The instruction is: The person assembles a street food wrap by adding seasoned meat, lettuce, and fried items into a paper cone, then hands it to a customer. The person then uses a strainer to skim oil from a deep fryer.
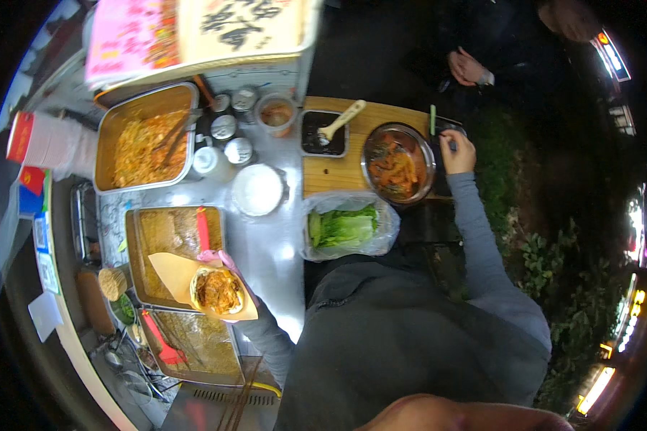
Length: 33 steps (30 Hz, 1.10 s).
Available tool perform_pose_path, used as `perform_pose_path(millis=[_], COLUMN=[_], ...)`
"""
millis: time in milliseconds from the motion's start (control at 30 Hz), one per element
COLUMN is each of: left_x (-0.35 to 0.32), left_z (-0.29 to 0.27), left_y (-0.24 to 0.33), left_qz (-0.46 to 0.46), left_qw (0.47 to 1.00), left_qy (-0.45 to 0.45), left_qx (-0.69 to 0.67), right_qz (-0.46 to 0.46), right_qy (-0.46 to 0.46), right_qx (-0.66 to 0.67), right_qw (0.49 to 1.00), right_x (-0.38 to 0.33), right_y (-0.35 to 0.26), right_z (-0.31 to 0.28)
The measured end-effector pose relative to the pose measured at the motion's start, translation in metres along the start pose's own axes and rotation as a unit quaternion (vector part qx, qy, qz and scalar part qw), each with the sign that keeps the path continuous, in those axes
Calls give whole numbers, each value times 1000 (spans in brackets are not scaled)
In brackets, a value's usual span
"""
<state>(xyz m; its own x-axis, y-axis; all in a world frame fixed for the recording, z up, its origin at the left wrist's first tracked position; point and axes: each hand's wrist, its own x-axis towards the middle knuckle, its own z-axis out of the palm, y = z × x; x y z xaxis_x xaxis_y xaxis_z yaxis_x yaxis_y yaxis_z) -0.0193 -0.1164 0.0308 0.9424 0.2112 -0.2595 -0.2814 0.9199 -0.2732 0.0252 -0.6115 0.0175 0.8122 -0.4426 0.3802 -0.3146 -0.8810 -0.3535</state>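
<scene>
While cupped in left hand [219,260], paper-wrapped bun [216,291] (split, brown filling), right hand [459,149] gripping something small, dark.

The filled bun [217,290] lies on a paper sheet [176,273] held by the left hand [226,264], over a tray [138,248]. At 1 o'clock: bagged lettuce [343,226]. The metal bowl [397,164] sits on the board [334,172] at 12 o'clock of the lettuce, the right hand [459,152] at its 3 o'clock.

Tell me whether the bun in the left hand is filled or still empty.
Filled: the bun gapes open in its paper wrap, packed with brownish shredded filling, held by the left hand over a metal tray.
</scene>
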Motion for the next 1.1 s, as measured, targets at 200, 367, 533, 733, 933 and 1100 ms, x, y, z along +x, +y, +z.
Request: perform_pose_path(millis=[200, 367, 533, 733, 933, 1100], left_x=[-18, -34, -97, -143, -142, -130], left_z=[-22, -39, -58, -63, -81, -78], left_y=[-47, -70, -86, -98, -63, -44], left_qz=[-89, -106, 81, -19, 59, 149], left_qw=[996, 986, 989, 990, 995, 977], left_qy=[-9, -69, -24, -128, -12, 148], left_qx=[9, 109, 120, 49, 83, -14], right_qz=[48, -173, -520, -330, -44, -132], right_qy=[-260, -232, -183, -178, -398, -387], right_qx=[-284, -11, 272, 178, -337, -338], right_qw=[922, 957, 789, 910, 852, 848], right_x=[-23, 17, -44, -98, -19, -4], right_y=[158, 120, 16, 81, 237, 271], right_z=[10, 40, 69, 19, 38, 31])
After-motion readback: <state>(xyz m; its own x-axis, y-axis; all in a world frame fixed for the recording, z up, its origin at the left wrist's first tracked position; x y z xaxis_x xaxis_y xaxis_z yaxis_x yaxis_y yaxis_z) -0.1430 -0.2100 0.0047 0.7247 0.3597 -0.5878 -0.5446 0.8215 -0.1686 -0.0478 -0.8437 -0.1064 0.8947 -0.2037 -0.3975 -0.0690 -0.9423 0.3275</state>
